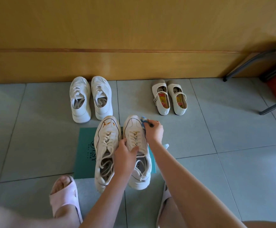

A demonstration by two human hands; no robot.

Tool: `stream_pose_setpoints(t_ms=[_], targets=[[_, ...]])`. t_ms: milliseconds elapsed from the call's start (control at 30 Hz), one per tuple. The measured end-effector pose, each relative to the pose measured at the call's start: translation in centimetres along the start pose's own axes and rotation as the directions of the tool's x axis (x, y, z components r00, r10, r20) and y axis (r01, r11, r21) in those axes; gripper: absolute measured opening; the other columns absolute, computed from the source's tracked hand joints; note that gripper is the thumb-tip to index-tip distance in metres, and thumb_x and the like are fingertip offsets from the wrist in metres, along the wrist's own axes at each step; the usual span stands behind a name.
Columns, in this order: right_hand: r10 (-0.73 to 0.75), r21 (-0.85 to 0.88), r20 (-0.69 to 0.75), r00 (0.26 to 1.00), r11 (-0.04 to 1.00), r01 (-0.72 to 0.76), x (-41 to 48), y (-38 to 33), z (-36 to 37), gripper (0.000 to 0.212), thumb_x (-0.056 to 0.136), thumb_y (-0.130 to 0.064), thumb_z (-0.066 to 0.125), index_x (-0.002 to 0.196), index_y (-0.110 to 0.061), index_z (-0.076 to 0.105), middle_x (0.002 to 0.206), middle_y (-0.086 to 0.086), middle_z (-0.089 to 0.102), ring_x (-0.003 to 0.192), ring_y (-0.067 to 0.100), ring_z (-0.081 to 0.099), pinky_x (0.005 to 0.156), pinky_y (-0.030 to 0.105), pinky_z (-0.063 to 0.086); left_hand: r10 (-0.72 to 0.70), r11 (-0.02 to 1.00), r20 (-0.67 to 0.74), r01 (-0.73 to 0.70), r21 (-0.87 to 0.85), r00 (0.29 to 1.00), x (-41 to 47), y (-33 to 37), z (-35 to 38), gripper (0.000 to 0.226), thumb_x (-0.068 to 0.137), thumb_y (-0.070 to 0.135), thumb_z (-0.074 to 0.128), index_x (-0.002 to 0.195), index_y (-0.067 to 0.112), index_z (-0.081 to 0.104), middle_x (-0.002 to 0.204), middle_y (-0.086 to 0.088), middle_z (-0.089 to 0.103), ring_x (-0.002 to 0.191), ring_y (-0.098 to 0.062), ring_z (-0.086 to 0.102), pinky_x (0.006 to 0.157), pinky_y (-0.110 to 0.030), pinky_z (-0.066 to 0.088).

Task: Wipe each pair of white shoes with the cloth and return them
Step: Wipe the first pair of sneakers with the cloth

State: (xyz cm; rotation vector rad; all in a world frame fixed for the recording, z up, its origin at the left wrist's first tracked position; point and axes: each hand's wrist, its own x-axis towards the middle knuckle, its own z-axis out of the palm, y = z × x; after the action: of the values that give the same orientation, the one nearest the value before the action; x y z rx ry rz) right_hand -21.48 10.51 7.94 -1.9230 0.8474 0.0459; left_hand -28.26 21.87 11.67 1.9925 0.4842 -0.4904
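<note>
right hand (153,129) presses cloth (144,121) against right sneaker (134,137).

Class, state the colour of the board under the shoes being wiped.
The board is teal green with dark print; head view.

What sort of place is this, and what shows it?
Likely indoors in a home: white sneakers and strap shoes stand in pairs on a tiled floor against a wooden wall, and the person wears pink slippers.
</note>
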Motion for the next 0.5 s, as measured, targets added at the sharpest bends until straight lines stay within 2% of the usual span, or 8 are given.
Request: stream_pose_setpoints(t_ms=[133,200,400,500], targets=[[0.019,0.097,0.025,1.000,0.995,-0.022,-2.0,0.7,-1.2,0.016,0.084,-0.019,0.063,0.094,-0.012,0.073,0.081,0.002,0.070,0.061,0.008,0.056,0.054,0.019,0.042,-0.017,0.998,-0.023,0.018,0.054,1.000,0.1,-0.1,0.3,0.057,0.085,0.029,0.066,0.135,0.012,0.043,0.127,-0.010,0.057,0.116,-0.027,0.055,0.094,-0.040,0.047],[0.030,0.154,0.008,1.000,0.988,-0.031,-3.4,1.1,-1.5,0.018,0.084,-0.028,0.067,0.085,-0.012,0.073,0.070,0.000,0.068,0.056,0.006,0.055,0.053,0.021,0.043,-0.014,0.997,-0.044,0.017,0.080,0.999,0.0,0.1,0.2,0.056,0.085,0.029,0.066,0.134,0.012,0.045,0.126,-0.010,0.058,0.115,-0.028,0.055,0.094,-0.040,0.046],[0.060,0.180,-0.005,0.998,0.982,-0.059,-5.6,2.2,-2.3,0.014,0.083,-0.019,0.070,0.091,-0.007,0.068,0.071,-0.004,0.063,0.059,0.005,0.055,0.052,0.014,0.043,-0.017,0.997,-0.031,0.019,0.074,0.999,0.0,0.0,0.2,0.056,0.083,0.032,0.067,0.132,0.016,0.045,0.122,-0.010,0.059,0.108,-0.030,0.059,0.088,-0.046,0.051],[0.058,0.172,0.031,0.998,0.983,-0.062,-5.9,2.8,-3.3,0.016,0.081,-0.016,0.072,0.090,-0.003,0.068,0.072,0.000,0.062,0.058,0.008,0.053,0.053,0.017,0.043,-0.013,0.996,-0.029,0.015,0.087,0.999,0.0,0.0,0.1,0.056,0.084,0.030,0.066,0.133,0.013,0.045,0.124,-0.011,0.058,0.113,-0.030,0.056,0.094,-0.044,0.048]])
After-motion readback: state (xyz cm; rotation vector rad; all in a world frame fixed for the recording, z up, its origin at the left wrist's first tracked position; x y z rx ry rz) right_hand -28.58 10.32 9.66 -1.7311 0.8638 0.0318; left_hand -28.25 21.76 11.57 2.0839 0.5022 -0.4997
